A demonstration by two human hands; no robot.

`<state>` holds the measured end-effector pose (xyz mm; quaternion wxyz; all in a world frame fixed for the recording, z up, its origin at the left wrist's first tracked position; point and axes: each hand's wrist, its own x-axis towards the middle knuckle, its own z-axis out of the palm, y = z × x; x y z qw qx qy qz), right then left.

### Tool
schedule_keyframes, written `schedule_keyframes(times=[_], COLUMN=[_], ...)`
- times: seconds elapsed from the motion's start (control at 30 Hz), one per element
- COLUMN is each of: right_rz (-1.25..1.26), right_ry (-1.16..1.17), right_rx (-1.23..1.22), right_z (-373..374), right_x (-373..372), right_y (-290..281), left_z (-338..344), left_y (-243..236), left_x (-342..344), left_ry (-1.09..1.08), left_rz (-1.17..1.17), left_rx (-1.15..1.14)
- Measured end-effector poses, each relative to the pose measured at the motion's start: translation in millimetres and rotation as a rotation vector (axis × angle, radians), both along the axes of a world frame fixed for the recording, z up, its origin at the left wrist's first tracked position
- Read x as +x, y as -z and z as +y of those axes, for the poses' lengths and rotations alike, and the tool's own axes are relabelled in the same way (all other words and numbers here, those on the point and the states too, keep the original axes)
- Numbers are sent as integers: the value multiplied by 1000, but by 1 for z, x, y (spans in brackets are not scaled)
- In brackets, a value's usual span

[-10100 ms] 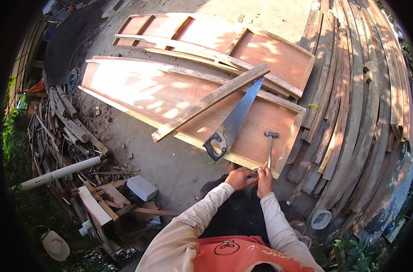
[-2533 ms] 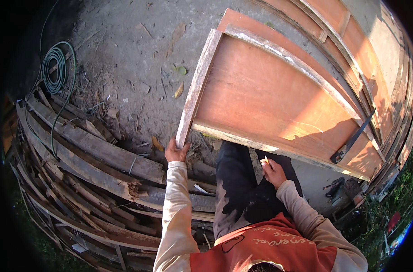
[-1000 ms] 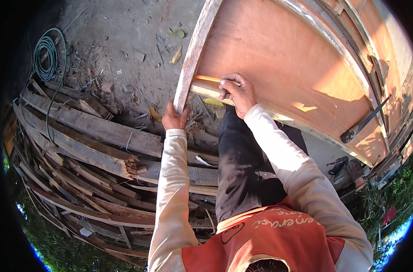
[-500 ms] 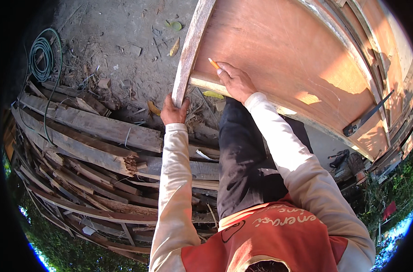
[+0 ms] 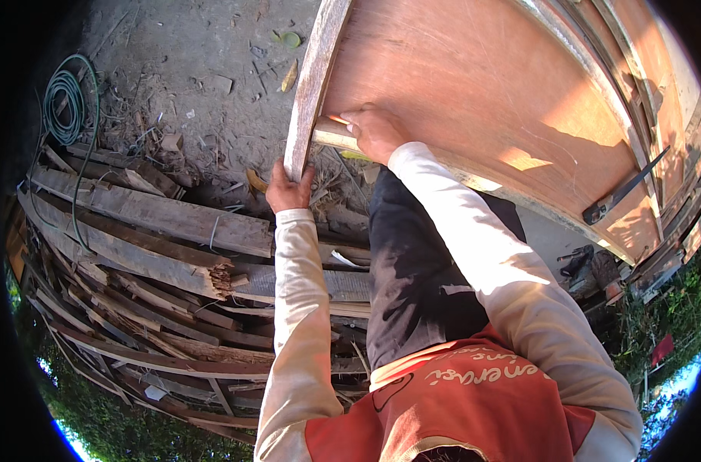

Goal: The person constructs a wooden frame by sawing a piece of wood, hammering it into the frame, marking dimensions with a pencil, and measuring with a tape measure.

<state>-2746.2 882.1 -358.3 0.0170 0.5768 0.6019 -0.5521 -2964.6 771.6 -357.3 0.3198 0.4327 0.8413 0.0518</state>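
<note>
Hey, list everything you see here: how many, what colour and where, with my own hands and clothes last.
Panels: at least two, reddish-brown, upper middle to right
Board: one, weathered brown, along the nearer panel's left end
Pencil: one, orange, at the right fingertips, mostly hidden
Saw: one, dark, on the nearer panel's right end
Hose: one, green, coiled upper left
Wood pile: one, brown-grey, left and lower left
Leaf: one, yellow, on the ground, grey, upper left
Plants: uncounted, green, lower corners
Trousers: one pair, dark, centre
Shirt: one, red with pale sleeves, bottom
Left hand: one, gripping the board's lower end
Right hand: one, at the panel's edge
</note>
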Motion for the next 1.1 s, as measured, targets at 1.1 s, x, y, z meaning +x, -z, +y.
schedule_keyframes(times=[1.1], right_rz=[-26], right_ry=[-91], right_rx=[113], right_z=[17], right_x=[-15], right_y=[-6], left_z=[5], left_y=[13], left_x=[-4], left_ry=[31], left_rz=[14], left_rx=[1])
